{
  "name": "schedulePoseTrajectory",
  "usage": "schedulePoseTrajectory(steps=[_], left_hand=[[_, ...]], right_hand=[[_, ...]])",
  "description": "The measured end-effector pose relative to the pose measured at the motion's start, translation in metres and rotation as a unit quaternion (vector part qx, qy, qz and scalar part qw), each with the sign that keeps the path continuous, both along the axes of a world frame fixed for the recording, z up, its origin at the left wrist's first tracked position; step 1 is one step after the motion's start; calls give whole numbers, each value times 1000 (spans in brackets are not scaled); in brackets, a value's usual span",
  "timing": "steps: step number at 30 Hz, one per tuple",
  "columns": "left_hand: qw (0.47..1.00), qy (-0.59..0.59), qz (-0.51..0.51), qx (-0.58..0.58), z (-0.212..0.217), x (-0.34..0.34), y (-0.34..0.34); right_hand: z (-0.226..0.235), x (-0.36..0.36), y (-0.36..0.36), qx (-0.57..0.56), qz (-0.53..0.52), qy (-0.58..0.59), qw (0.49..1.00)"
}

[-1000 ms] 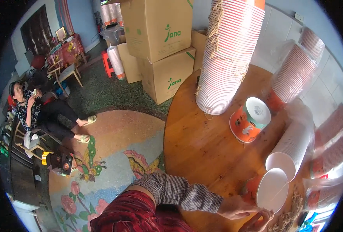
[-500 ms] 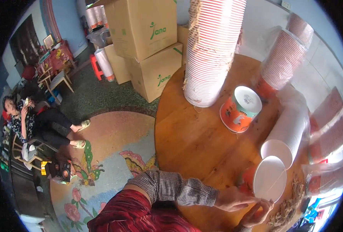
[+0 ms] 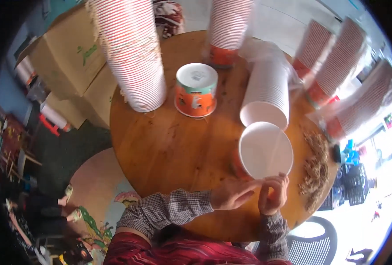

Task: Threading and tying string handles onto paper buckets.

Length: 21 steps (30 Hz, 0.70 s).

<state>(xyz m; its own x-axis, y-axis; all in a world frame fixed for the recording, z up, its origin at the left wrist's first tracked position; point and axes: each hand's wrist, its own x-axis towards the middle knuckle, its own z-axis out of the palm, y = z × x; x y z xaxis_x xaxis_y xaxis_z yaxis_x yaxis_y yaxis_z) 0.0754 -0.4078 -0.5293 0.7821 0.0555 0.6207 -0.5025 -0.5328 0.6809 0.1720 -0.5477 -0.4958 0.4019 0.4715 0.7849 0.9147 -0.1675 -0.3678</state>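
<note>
An open paper cup [image 3: 265,150], white inside and orange outside, is tipped toward me over the near right part of the round wooden table [image 3: 169,145]. My left hand [image 3: 232,194] reaches from the left, its fingers against the cup's lower side. Beside it, my right hand [image 3: 273,195] pinches the cup's near rim. Both forearms wear checked sleeves.
Behind the cup lies a sleeve of white cups [image 3: 266,88] in plastic. An orange lidded tub [image 3: 196,90] and a tall striped cup stack [image 3: 129,48] stand further back. More wrapped stacks [image 3: 324,57] lean at right. Brown straw-like shreds [image 3: 315,170] lie near the right edge. Cardboard boxes [image 3: 68,62] stand left.
The view has swung toward the table, now centred. My right hand has come fully into sight and both hands now hold the cup, which is closer to me.
</note>
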Motion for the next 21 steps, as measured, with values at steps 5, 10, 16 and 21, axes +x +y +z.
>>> schedulePoseTrajectory(steps=[5, 10, 16, 21], left_hand=[[997, 62, -34, -25, -9, -2, -1], [998, 33, -42, -14, -7, -2, -2], [998, 39, -39, -19, -6, -3, -1], [1000, 18, -23, -11, -4, -1, -1]], right_hand=[[1, 2, 0, 6, 19, -1, 1000], [2, 2, -2, 11, 23, -6, 1000], [-1, 2, -1, 16, 24, -5, 1000], [-2, 4, -2, 12, 25, -10, 1000]])
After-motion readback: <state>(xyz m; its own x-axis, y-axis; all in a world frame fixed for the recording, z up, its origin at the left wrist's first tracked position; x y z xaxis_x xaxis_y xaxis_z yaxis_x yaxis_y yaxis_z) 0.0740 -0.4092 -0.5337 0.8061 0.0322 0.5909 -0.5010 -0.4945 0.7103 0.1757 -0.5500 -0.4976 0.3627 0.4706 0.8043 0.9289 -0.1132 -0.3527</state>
